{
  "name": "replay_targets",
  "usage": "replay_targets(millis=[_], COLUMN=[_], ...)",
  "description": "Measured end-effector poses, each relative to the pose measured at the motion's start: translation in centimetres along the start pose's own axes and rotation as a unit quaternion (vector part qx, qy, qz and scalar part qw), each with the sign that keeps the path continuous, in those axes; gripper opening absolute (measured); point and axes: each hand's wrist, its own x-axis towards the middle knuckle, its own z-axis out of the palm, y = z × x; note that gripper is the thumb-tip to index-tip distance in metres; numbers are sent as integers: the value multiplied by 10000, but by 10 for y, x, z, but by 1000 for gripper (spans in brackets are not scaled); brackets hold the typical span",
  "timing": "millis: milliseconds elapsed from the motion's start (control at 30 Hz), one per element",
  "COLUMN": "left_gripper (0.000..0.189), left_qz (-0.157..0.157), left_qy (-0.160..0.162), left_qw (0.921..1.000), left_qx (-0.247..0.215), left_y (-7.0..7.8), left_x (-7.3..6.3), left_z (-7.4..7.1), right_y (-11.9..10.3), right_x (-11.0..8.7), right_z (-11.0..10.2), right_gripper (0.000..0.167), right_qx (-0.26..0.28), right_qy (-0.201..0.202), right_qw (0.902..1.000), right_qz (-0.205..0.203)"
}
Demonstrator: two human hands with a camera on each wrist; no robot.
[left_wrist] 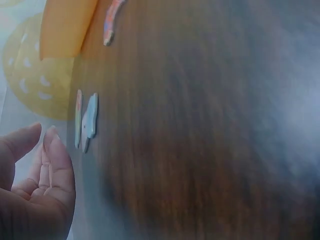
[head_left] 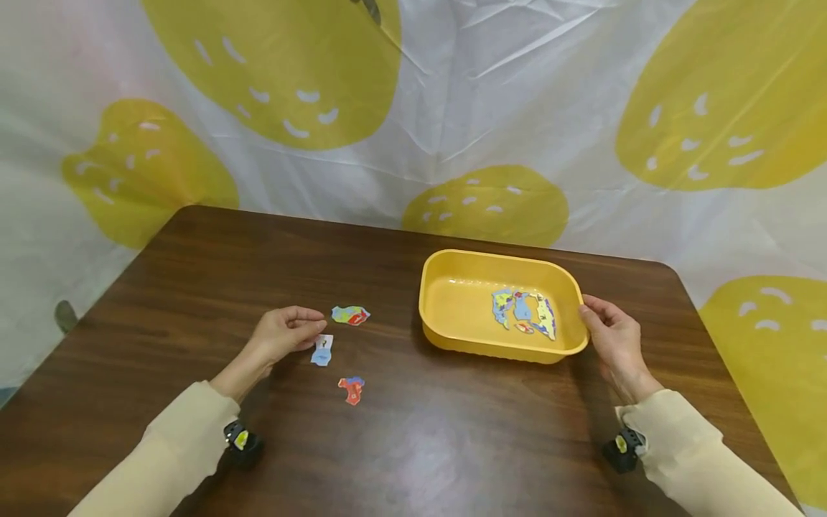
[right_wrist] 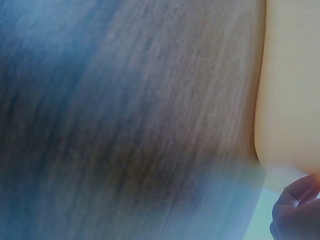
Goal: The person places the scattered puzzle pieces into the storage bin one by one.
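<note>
My left hand hovers beside three flat, colourful puzzle pieces on the table. Its thumb and fingers stand slightly apart with nothing between them, as the left wrist view also shows of the hand. Closest is a white and blue piece; a green, blue and red piece lies just beyond it. A red and blue piece lies nearer the front. On the other side, my right hand grips the right rim of a yellow plastic basin, thumb at the rim. Several map-like pieces lie inside the basin.
Everything stands on a dark brown wooden table with rounded far corners. Behind it hangs a white curtain with large yellow fruit prints. A small black wrist camera sits at the left cuff, and another at the right.
</note>
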Motion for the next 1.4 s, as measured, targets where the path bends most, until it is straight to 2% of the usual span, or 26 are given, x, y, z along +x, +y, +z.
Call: replay_targets(millis=[133,233,300,433,533,700,933,1133,1400], left_gripper=[36,35,33,29,29,32,36,36,30], left_qz=[13,196,375,679,785,891,811,940,1417], left_qy=[24,-13,31,331,464,341,232,93,5], left_qw=[9999,9993,9972,9841,9749,9711,9675,9563,9401], left_qx=[166,319,643,1611,2033,2187,2384,2766,3101], left_y=[-2,-1,-1,-1,1,4,5,6,4], left_x=[2,8,14,26,34,42,47,49,49], left_z=[-1,1,3,7,9,14,15,15,17], right_y=[0,0,0,1,1,0,1,0,0], right_x=[1,2,2,2,3,3,2,2,2], right_z=[0,1,3,6,6,2,4,4,5], right_gripper=[47,45,44,43,43,45,44,44,44], right_qx=[-31,-22,5,61,109,141,-129,-81,-158], right_qy=[-1,62,91,150,136,69,108,144,110], right_qw=[10000,10000,10000,9999,9998,9999,9999,9999,9998], right_qz=[0,-18,-31,-35,-20,28,-36,-29,36])
